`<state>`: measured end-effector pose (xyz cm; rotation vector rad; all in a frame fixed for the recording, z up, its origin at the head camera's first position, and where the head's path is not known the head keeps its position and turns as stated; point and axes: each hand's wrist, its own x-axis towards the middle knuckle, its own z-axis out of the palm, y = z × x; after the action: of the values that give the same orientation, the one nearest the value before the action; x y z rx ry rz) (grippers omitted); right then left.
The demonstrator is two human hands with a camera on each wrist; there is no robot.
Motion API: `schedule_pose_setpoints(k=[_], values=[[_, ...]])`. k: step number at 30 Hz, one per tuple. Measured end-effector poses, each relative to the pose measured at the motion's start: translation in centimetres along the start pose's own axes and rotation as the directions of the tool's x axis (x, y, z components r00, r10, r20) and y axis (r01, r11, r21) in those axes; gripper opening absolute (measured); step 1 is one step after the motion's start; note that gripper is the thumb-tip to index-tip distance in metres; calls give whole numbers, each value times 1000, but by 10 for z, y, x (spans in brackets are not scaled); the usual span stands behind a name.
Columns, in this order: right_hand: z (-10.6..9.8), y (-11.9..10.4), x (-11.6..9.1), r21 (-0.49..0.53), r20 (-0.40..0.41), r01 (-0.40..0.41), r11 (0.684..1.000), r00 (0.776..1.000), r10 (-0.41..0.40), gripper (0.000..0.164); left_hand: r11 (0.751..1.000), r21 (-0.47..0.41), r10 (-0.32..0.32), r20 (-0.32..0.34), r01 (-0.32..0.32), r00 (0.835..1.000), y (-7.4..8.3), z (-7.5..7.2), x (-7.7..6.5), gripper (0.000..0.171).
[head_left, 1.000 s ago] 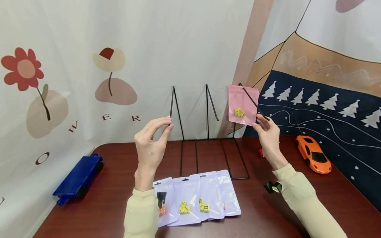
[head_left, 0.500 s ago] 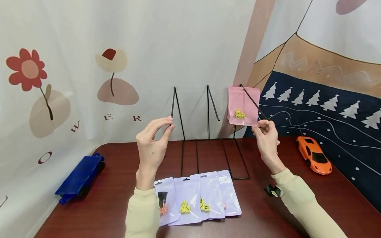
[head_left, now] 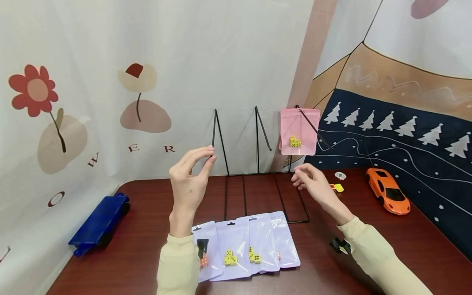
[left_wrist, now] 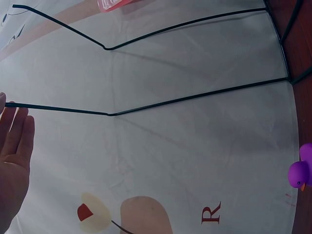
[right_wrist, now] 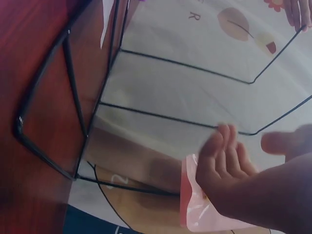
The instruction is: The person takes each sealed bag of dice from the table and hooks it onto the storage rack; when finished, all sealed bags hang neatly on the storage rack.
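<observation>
A black wire rack [head_left: 257, 143] with 3 upright hooks stands at the back of the table. My left hand [head_left: 189, 178] pinches the tip of its left hook [left_wrist: 63, 108] between thumb and fingers. On the right hook hang pink zip pouches [head_left: 289, 121], at least two, the front one showing yellow dice [head_left: 295, 142]. Below them my right hand [head_left: 313, 182] is apart from the pouches, fingers loosely bent and holding nothing. In the right wrist view the right hand's thumb and fingers are spread apart, partly covering the pink pouch [right_wrist: 207, 219].
Several overlapping lavender pouches [head_left: 223, 272] with dice lie in front of the rack. A blue toy trailer [head_left: 99, 223] sits at left, an orange toy car [head_left: 388, 191] at right. A purple rubber duck [left_wrist: 300, 173] shows in the left wrist view. A small yellow toy [head_left: 336, 187] lies right.
My right hand has let go of the pink pouch and moved down and left. A yellow toy and a white chip have come into sight. My left hand stays at the hook tip.
</observation>
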<state>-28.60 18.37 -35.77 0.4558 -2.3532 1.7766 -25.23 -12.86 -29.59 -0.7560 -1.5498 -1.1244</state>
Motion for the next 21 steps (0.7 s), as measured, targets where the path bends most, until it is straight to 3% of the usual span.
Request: schedule_pose_setpoints(k=[3,6,15,21], values=[[1,-2,-6,-32,109,-33,999,993,37,29,1000,-2,0,0,0,1000,0,0,0,16],[3,-6,-13,-56,155,-35,998,987,44,27,1000,-3,4,0,-4,1000,1,0,0,16],[-8,-13,-39,-166,204,-34,986,977,68,19,1000,2,1,-2,-1,1000,0,0,0,15],[-12,-7,-54,-169,233,-71,983,966,110,19,1000,17,-1,-1,1,1000,0,0,0,16]])
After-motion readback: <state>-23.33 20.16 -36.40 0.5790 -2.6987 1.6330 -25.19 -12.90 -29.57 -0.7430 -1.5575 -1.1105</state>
